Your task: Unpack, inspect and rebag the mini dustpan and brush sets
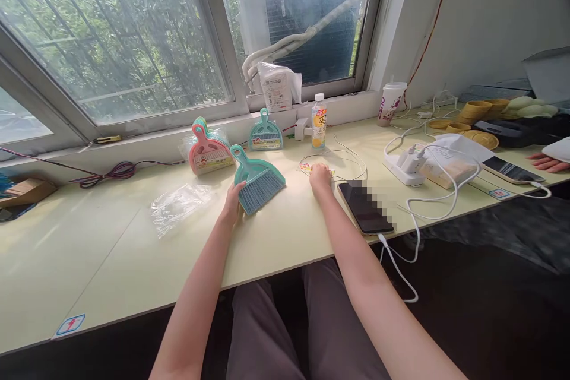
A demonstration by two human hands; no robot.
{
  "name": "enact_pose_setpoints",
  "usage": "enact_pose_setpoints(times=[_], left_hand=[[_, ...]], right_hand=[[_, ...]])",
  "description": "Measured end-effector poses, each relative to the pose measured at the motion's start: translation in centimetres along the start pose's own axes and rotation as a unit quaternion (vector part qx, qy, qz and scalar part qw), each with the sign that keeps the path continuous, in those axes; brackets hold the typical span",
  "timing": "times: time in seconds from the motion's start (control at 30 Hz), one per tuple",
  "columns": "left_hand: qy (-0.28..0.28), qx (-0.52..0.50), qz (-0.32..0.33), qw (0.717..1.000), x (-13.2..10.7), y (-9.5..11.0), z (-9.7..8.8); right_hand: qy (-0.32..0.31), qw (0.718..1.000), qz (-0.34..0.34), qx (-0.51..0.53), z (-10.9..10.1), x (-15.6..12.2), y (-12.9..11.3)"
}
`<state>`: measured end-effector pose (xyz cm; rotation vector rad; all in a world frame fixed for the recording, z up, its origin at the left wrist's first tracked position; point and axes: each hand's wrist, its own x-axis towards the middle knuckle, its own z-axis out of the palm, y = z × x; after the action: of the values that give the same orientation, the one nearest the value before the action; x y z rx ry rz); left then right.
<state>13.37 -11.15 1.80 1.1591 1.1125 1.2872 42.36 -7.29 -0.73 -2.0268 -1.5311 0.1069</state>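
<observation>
My left hand (233,199) grips the side of a teal dustpan and brush set (262,187), tilted up off the table with its grey-blue bristles facing me. My right hand (321,177) rests on the table to the right, fingers curled down at a small printed label (305,167) in red and yellow, part of it under the fingers. A crumpled clear plastic bag (180,205) lies left of my left hand. Behind stand a stack of pink and green dustpan sets (211,151) and another teal set (266,132) with a printed label on it.
A drink bottle (319,122) stands by the window sill, a paper cup (390,104) to its right. Near my right forearm lie a phone (366,208) and a thin cable loop. Farther right are a power strip (404,169), white cables, a second phone (512,170) and another person's hand (550,161).
</observation>
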Motion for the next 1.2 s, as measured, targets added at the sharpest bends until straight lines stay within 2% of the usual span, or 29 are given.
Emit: enact_pose_setpoints(times=[0.1, 0.3, 0.4, 0.5, 0.57, 0.63, 0.7, 0.77, 0.83, 0.93, 1.03, 1.2], left_hand=[[0.005, 0.011, 0.006, 1.0, -0.3, 0.2, 0.1], [-0.002, 0.02, -0.004, 1.0, -0.2, 0.2, 0.1], [-0.002, 0.024, -0.008, 1.0, -0.1, 0.2, 0.0], [0.005, 0.03, -0.017, 0.999, -0.1, 0.2, -0.1], [0.01, 0.034, -0.034, 0.999, -0.1, 0.1, -0.1], [0.008, 0.03, -0.052, 0.998, -0.2, -0.1, 0.0], [-0.004, 0.013, -0.056, 0.998, -0.2, -0.3, 0.1], [-0.017, -0.017, -0.04, 0.999, -0.1, -0.2, 0.2], [-0.028, -0.054, -0.018, 0.998, -0.1, 0.0, 0.3], [-0.035, -0.085, -0.006, 0.996, -0.2, 0.3, 0.0], [-0.036, -0.071, 0.003, 0.997, -0.3, 0.4, -0.2], [-0.06, -0.054, 0.026, 0.996, -0.6, 0.3, 0.2]], right_hand=[[-0.011, 0.999, 0.044, -0.008, -0.3, -0.1, -0.3], [0.002, 0.999, 0.041, 0.005, -0.7, -0.7, -0.9], [0.01, 0.997, 0.064, 0.038, -1.1, -0.7, -0.8], [0.078, 0.986, 0.072, 0.125, -2.0, -0.6, -1.3], [0.139, 0.966, 0.042, 0.213, -2.8, -1.0, -2.3], [0.171, 0.936, -0.014, 0.308, -3.3, -2.0, -4.1], [0.146, 0.909, -0.078, 0.382, -3.3, -3.6, -6.2], [0.078, 0.895, -0.145, 0.414, -2.6, -5.3, -8.2], [0.001, 0.884, -0.232, 0.405, -1.4, -6.8, -9.7], [-0.104, 0.861, -0.346, 0.358, 0.3, -7.9, -10.6], [-0.114, 0.852, -0.377, 0.346, 1.2, -7.9, -10.5], [-0.088, 0.865, -0.366, 0.333, 1.0, -7.4, -9.9]])
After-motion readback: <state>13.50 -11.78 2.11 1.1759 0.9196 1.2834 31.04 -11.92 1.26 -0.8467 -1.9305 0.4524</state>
